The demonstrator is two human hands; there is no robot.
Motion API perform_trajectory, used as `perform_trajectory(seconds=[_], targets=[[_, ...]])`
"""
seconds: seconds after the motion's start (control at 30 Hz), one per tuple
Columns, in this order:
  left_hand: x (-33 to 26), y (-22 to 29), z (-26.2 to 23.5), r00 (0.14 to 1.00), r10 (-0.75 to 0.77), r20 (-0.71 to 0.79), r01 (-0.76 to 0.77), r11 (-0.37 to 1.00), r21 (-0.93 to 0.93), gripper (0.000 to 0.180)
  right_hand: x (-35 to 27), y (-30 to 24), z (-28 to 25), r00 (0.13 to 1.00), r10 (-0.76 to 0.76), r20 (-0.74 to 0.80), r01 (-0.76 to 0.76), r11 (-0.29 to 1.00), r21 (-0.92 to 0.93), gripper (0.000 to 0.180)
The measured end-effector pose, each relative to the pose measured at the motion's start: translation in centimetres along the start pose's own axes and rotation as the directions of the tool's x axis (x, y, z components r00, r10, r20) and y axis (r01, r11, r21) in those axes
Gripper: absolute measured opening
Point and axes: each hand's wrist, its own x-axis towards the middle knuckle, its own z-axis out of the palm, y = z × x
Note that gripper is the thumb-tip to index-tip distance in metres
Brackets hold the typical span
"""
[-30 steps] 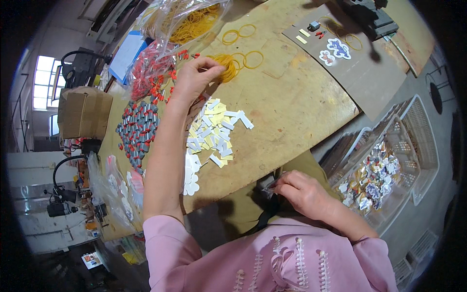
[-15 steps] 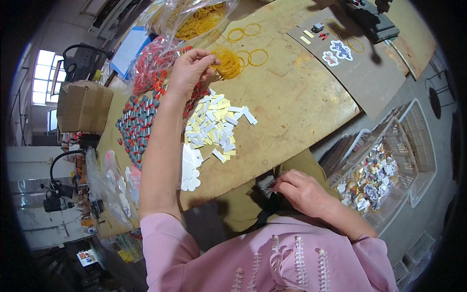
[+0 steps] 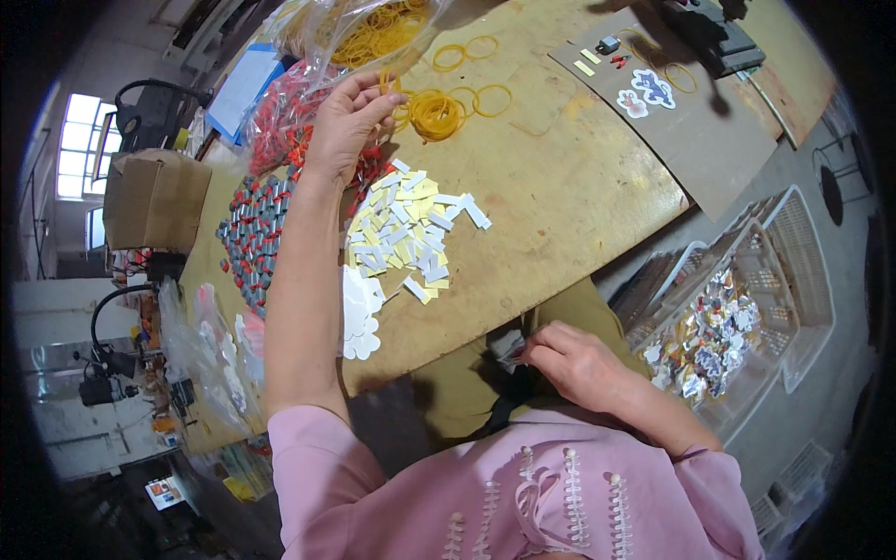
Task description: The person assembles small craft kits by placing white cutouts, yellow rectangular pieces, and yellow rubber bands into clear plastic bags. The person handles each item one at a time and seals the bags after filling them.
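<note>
My left hand [image 3: 350, 119] is raised over the far part of the table, its thumb and fingers pinched on a yellow rubber band [image 3: 385, 82]. Just right of it lies a heap of yellow rubber bands [image 3: 437, 115], with several loose ones beside it. Down by my lap, my right hand [image 3: 581, 366] is closed, fingers pressed together beside a whitish, see-through piece [image 3: 507, 346] whose kind I cannot make out. Nearer to me on the table are a pile of white and pale yellow strips [image 3: 411, 229] and a stack of white scalloped cutouts [image 3: 360, 313].
Left of my forearm spread many small grey-and-red parts [image 3: 254, 229]. Behind them lie bags of red pieces [image 3: 280, 117] and rubber bands [image 3: 383, 37]. A grey board [image 3: 691, 140] with sample pieces rests at the right. Below the table edge stands a plastic basket [image 3: 779, 308] of cutouts.
My left hand has shifted slightly left and away from the rubber band heap, drawing a band with it. By my right hand, more of the whitish piece shows. The view has moved a little.
</note>
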Motion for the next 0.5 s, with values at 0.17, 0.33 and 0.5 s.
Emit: perform_trajectory(seconds=[0.17,0.33,0.5], targets=[[-2.6,1.5,0.9,0.996,-0.082,0.023,0.077,0.987,0.143,0.044,-0.1,-0.3,0.1,1.0,-0.008,0.013,0.008,1.0,0.002,0.021],[-13.0,2.2,5.7,0.812,-0.387,0.438,0.501,0.847,-0.18,0.041,-0.2,-0.4,-0.1,1.0,0.0,0.015,0.001,0.999,-0.044,0.02],[-21.5,0.8,7.7,0.682,-0.449,0.578,0.659,0.72,-0.219,0.043,-0.3,-1.1,0.0,1.0,0.014,0.021,-0.013,0.998,-0.06,0.017]])
